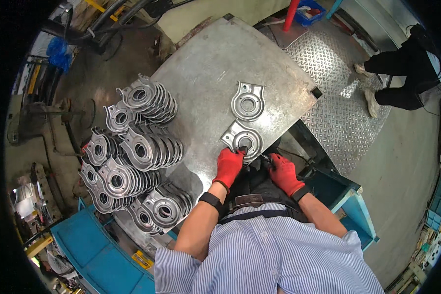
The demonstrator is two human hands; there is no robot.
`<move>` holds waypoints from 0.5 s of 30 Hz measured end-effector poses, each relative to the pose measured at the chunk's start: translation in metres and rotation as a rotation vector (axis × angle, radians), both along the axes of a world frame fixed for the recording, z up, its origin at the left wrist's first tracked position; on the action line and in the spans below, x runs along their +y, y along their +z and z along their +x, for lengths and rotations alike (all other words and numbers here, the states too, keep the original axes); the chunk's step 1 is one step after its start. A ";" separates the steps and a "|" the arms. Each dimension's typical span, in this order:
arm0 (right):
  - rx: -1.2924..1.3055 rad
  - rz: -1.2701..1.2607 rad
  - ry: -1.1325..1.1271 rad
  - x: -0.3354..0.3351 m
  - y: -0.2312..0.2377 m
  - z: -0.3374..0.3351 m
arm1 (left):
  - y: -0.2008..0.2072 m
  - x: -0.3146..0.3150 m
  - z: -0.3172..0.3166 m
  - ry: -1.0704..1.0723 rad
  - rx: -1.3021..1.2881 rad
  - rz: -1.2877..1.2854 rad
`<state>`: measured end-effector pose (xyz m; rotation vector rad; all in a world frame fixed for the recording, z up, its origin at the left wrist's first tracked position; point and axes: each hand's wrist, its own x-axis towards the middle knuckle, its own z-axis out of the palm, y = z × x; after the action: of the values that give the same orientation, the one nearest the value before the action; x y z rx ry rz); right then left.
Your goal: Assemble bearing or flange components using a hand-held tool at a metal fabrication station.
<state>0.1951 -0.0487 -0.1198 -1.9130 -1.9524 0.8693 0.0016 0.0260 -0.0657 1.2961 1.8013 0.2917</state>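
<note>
My left hand (229, 166), in a red glove with dark fingertips, grips the near edge of a stamped metal bracket (240, 129) with a round hole. That bracket lies at the table's front edge. Just to its right, my right hand (283, 173), gloved alike, is closed with its fingertips close to the bracket's rim. Something small and dark shows at those fingertips, too unclear to name. A second bracket (256, 109) of the same shape lies flat directly beyond the first, their edges very close or touching.
Several leaning rows of like brackets (154, 147) fill the left side of the metal table (206, 68). Blue metal frames stand at left (93, 250) and right (355, 206). A person (402, 68) stands beyond the tread-plate platform (328, 98); a red post (291, 17) rises at the back.
</note>
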 end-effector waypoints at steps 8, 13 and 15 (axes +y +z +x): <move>0.027 -0.028 -0.009 -0.003 0.004 -0.003 | -0.012 -0.006 0.002 0.044 -0.030 0.054; 0.064 -0.035 -0.021 -0.003 0.007 -0.004 | -0.034 -0.012 -0.004 0.005 0.073 0.110; 0.065 0.056 -0.033 -0.007 0.003 -0.004 | -0.036 -0.010 -0.003 0.068 0.012 0.082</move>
<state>0.1907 -0.0560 -0.1168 -1.8566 -1.8823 0.8483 -0.0012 0.0155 -0.1013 1.2974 1.8629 0.4004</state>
